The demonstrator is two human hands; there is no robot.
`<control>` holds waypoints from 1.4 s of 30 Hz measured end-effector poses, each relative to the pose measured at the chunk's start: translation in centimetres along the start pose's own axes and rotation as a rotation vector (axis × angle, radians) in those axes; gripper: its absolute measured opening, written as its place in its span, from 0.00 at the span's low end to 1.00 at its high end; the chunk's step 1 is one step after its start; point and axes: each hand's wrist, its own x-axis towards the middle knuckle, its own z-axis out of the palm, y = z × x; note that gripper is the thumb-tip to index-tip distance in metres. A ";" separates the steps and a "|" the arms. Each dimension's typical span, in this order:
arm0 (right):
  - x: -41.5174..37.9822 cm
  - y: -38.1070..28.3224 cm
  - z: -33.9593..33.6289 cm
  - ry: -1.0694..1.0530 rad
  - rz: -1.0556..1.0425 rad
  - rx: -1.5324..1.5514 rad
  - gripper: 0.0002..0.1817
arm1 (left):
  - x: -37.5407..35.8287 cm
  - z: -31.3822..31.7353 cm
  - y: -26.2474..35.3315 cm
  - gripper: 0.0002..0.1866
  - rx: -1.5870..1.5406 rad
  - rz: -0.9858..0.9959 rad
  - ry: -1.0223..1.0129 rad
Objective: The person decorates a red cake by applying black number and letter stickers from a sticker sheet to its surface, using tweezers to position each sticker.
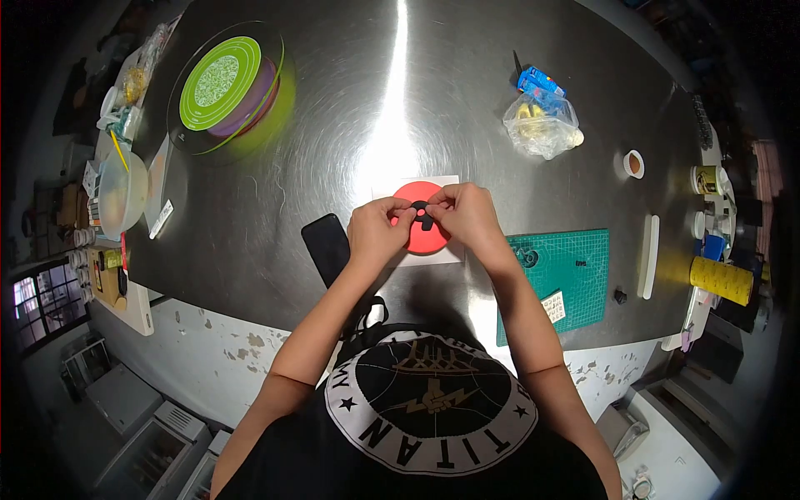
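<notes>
Black cutout [428, 222], flat and curved, lies on a smooth red disc [423, 242] over white card [447, 257]; the left hand [377, 229] and right hand [468, 214] each pinch its edge. On the brushed metal tabletop [333, 125], a crinkled clear plastic bag [546, 148] holds yellowish pieces, and a small white cup [627, 164] holds something brown.

I'm in what looks like a cake-decorating kitchen: brushed-metal worktop [333, 125], smooth red disc [428, 241] under my fingers [390, 203], cutting mat [579, 292] bearing a letter sheet [552, 307], translucent mixing bowl [125, 196] off to my left.
</notes>
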 end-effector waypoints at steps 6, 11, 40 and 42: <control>-0.2 -0.4 0.0 0.021 -0.010 -0.057 0.06 | -0.1 0.0 0.1 0.09 0.016 0.012 0.013; -0.2 -0.5 -0.1 0.025 -0.006 -0.088 0.06 | -0.1 0.1 0.1 0.10 0.043 0.032 0.035; -1.8 0.8 -1.1 0.116 -0.430 -0.114 0.08 | -3.6 -1.9 -5.1 0.08 -0.130 0.062 0.228; -1.5 0.6 -0.7 0.118 -0.454 -0.128 0.08 | -3.8 -1.9 -5.5 0.08 -0.142 0.077 0.243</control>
